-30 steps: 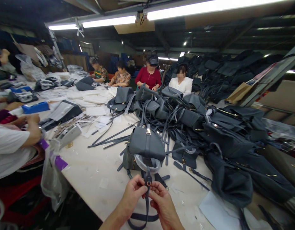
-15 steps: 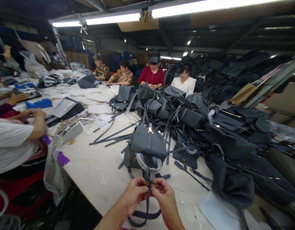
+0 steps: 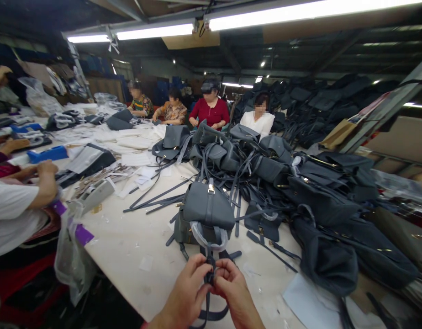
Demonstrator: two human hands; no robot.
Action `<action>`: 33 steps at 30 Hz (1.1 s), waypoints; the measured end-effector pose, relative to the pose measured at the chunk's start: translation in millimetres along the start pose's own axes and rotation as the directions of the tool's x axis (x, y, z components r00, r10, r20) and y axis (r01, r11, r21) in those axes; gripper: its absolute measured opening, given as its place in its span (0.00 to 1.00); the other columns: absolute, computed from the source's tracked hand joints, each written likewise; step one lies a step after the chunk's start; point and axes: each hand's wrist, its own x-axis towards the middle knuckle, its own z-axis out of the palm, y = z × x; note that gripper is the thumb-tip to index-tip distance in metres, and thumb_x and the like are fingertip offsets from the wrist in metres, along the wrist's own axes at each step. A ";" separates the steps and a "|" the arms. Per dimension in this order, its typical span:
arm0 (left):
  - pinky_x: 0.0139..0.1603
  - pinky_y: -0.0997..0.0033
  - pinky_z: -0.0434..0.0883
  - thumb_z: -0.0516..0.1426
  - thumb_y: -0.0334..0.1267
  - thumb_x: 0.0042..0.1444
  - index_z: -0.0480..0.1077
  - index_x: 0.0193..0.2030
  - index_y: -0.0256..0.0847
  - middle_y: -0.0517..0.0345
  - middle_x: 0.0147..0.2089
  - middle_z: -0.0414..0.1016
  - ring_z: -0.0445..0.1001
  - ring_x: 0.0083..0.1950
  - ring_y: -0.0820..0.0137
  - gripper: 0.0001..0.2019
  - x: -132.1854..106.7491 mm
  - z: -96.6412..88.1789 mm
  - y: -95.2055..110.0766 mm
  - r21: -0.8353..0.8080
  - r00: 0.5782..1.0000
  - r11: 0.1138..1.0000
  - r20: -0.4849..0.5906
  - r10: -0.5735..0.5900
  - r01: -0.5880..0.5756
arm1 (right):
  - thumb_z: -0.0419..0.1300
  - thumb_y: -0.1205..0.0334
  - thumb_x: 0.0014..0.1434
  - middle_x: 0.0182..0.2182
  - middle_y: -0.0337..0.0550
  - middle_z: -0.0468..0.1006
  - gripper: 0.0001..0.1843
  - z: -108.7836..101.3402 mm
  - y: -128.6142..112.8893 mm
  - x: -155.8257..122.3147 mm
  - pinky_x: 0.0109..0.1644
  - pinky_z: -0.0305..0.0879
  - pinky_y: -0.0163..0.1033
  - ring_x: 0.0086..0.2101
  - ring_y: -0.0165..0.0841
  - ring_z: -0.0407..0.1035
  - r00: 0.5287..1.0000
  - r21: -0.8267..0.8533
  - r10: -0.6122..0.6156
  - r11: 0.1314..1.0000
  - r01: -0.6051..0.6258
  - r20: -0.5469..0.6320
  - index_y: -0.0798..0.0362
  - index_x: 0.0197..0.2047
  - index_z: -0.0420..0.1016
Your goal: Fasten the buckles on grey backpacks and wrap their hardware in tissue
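Both of our hands are closed on a dark grey leather strap (image 3: 211, 314), the left hand (image 3: 184, 292) and the right hand (image 3: 233, 292) meeting at a small metal buckle (image 3: 209, 276), which they mostly hide. The strap appears to run up to a grey backpack (image 3: 207, 205) lying just ahead on the white table (image 3: 122, 256), its top handle wrapped in clear plastic (image 3: 206, 238). Beyond it rises a heap of grey bags (image 3: 320, 196). To work well here, we should keep both pinches close to the buckle and the strap flat and untwisted, pressing gently so the leather stays unmarked.
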 end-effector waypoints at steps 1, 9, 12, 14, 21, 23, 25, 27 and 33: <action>0.49 0.66 0.73 0.54 0.28 0.57 0.75 0.46 0.43 0.47 0.47 0.75 0.75 0.48 0.62 0.13 -0.4 -0.3 -1.7 0.075 0.999 0.997 0.016 0.033 -0.034 | 0.68 0.68 0.38 0.18 0.28 0.69 0.16 1.4 -0.9 -1.0 0.28 0.66 0.33 0.21 0.27 0.64 1.000 -0.003 -0.001 1.000 0.001 0.004 0.52 0.33 0.70; 0.46 0.64 0.72 0.51 0.28 0.62 0.76 0.44 0.41 0.46 0.40 0.79 0.75 0.42 0.62 0.12 16.1 -3.8 -9.0 0.363 0.910 0.834 0.164 0.381 -0.415 | 0.67 0.67 0.37 0.16 0.27 0.67 0.16 5.2 12.7 5.9 0.24 0.64 0.33 0.18 0.26 0.62 0.992 -0.024 -0.116 0.993 0.115 -0.048 0.52 0.32 0.70; 0.40 0.66 0.70 0.50 0.28 0.61 0.73 0.34 0.41 0.50 0.35 0.75 0.72 0.37 0.63 0.12 20.4 4.4 -8.1 0.337 0.954 0.892 0.091 0.287 -0.300 | 0.65 0.67 0.37 0.15 0.26 0.64 0.14 3.4 29.3 10.3 0.21 0.60 0.31 0.17 0.25 0.59 0.984 -0.067 -0.166 0.985 0.162 -0.066 0.51 0.29 0.68; 0.37 0.68 0.68 0.50 0.27 0.58 0.70 0.30 0.41 0.52 0.34 0.73 0.70 0.36 0.65 0.11 22.7 12.6 -7.0 0.258 0.988 0.954 0.022 0.155 -0.155 | 0.63 0.68 0.37 0.15 0.25 0.62 0.13 1.2 38.4 11.7 0.20 0.59 0.31 0.17 0.26 0.58 0.980 -0.082 -0.182 0.981 0.175 -0.077 0.50 0.28 0.66; 0.35 0.70 0.63 0.51 0.29 0.54 0.63 0.26 0.42 0.58 0.30 0.66 0.67 0.34 0.67 0.07 48.2 11.9 4.5 -0.079 0.979 0.976 -0.001 -0.206 0.205 | 0.61 0.71 0.40 0.22 0.32 0.68 0.11 -1.4 17.8 -3.2 0.28 0.62 0.34 0.24 0.30 0.64 0.897 -0.408 -0.437 0.833 0.374 -0.070 0.49 0.30 0.70; 0.35 0.71 0.63 0.52 0.29 0.52 0.64 0.26 0.42 0.58 0.30 0.67 0.68 0.34 0.67 0.07 53.6 5.5 7.0 -0.076 0.983 0.981 0.053 -0.175 0.179 | 0.61 0.72 0.40 0.22 0.33 0.68 0.12 1.0 11.5 -10.0 0.30 0.62 0.34 0.25 0.30 0.64 0.867 -0.476 -0.497 0.770 0.426 -0.028 0.49 0.29 0.70; 0.37 0.70 0.63 0.52 0.29 0.53 0.65 0.27 0.42 0.57 0.32 0.68 0.68 0.35 0.67 0.07 51.8 2.8 6.7 -0.049 0.989 0.993 0.107 -0.105 0.111 | 0.62 0.73 0.39 0.20 0.31 0.65 0.11 2.2 12.6 -14.6 0.28 0.59 0.33 0.23 0.29 0.61 0.899 -0.390 -0.438 0.827 0.404 0.002 0.49 0.25 0.67; 0.37 0.70 0.64 0.50 0.30 0.56 0.66 0.29 0.42 0.55 0.33 0.68 0.69 0.36 0.67 0.08 43.7 5.0 3.3 0.000 0.993 0.999 0.114 -0.043 0.043 | 0.62 0.71 0.38 0.19 0.29 0.62 0.12 0.7 17.8 -15.4 0.23 0.55 0.32 0.20 0.26 0.57 0.955 -0.195 -0.297 0.936 0.294 0.010 0.48 0.23 0.62; 0.35 0.70 0.62 0.48 0.35 0.62 0.65 0.30 0.43 0.56 0.30 0.68 0.69 0.33 0.66 0.09 17.3 18.5 -11.7 0.060 0.988 0.986 0.012 -0.153 0.152 | 0.64 0.67 0.37 0.19 0.28 0.64 0.15 -8.0 22.7 -6.8 0.19 0.47 0.29 0.17 0.23 0.52 0.998 0.193 -0.065 0.979 0.062 0.008 0.48 0.26 0.62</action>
